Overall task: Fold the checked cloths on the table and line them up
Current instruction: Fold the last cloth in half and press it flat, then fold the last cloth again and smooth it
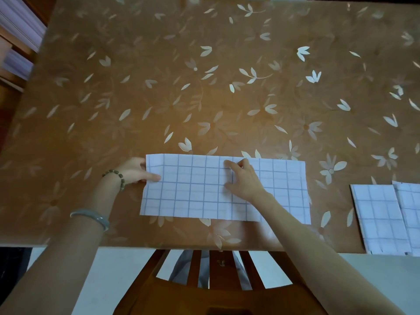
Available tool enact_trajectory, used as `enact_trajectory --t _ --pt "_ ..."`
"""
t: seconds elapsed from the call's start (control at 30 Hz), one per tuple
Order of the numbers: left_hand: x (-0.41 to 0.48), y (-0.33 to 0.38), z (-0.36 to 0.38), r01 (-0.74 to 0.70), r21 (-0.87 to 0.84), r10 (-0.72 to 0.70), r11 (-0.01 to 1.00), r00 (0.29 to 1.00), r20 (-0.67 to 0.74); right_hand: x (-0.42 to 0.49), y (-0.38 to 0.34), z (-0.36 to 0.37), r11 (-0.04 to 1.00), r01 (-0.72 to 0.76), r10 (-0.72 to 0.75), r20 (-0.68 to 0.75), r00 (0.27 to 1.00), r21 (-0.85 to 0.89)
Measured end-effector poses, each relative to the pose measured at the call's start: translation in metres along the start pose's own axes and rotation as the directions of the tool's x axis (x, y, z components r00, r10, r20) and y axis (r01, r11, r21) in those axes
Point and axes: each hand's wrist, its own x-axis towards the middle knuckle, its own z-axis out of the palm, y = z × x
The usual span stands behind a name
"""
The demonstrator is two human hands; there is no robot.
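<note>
A white cloth with a blue check (193,192) lies flat near the table's front edge as a long rectangle. My left hand (134,170) pinches its left edge, thumb on top and fingers under the cloth. My right hand (243,178) lies flat on the middle of the cloth with its fingers straight, pressing it down. Two folded checked cloths sit at the right: one (379,217) beside another (411,212) that overlaps it slightly and is cut off by the frame.
The table (204,76) has an orange cover with a pale flower pattern. A wooden chair back (204,280) stands just below the table's front edge. Shelves (16,42) are at the far left.
</note>
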Motion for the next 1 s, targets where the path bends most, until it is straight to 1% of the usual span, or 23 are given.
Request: enact_trajectory --t 0.1,0.2,0.27,0.37,0.47,0.6,0.73,0.83,0.9,1.0 --pt "-0.006 -0.009 0.007 0.040 -0.017 -0.039 0.999 0.998 0.043 0.001 -0.002 -0.002 0.999 -0.010 0.009 0.013 1.000 0.031" --pt "-0.015 -0.008 0.012 0.005 -0.159 -0.001 0.987 1.000 0.028 0.001 -0.002 -0.003 0.998 -0.021 0.019 0.030 0.999 0.061" --pt "-0.021 -0.005 0.013 -0.012 -0.265 0.019 0.964 0.999 0.027 0.002 -0.001 -0.005 0.998 -0.027 0.023 0.070 0.997 0.059" --pt "-0.029 -0.005 0.014 -0.020 -0.333 0.027 0.943 0.999 0.017 0.002 0.000 -0.009 0.999 -0.019 0.015 0.128 0.992 0.030" --pt "-0.037 -0.005 0.015 -0.073 -0.330 0.062 0.941 0.997 -0.044 0.003 -0.003 -0.013 1.000 -0.013 0.016 0.175 0.985 -0.018" --pt "-0.056 0.014 0.015 -0.171 -0.322 0.137 0.931 0.983 -0.125 0.001 -0.007 -0.015 0.985 -0.015 0.055 0.233 0.971 -0.172" --pt "-0.082 0.044 0.016 -0.250 -0.284 0.211 0.925 0.964 -0.161 0.000 -0.007 -0.018 0.969 -0.038 0.097 0.233 0.968 -0.242" --pt "-0.099 0.067 0.020 -0.302 -0.258 0.272 0.918 0.951 -0.147 -0.001 -0.010 -0.017 0.957 -0.030 0.106 0.249 0.963 -0.290" --pt "-0.108 0.082 0.025 -0.342 -0.220 0.320 0.914 0.939 -0.129 -0.004 -0.012 -0.014 0.946 -0.020 0.104 0.241 0.965 -0.325" --pt "-0.119 0.107 0.036 -0.377 -0.210 0.365 0.902 0.926 -0.096 -0.007 -0.013 -0.013 0.932 -0.016 0.104 0.224 0.969 -0.362"
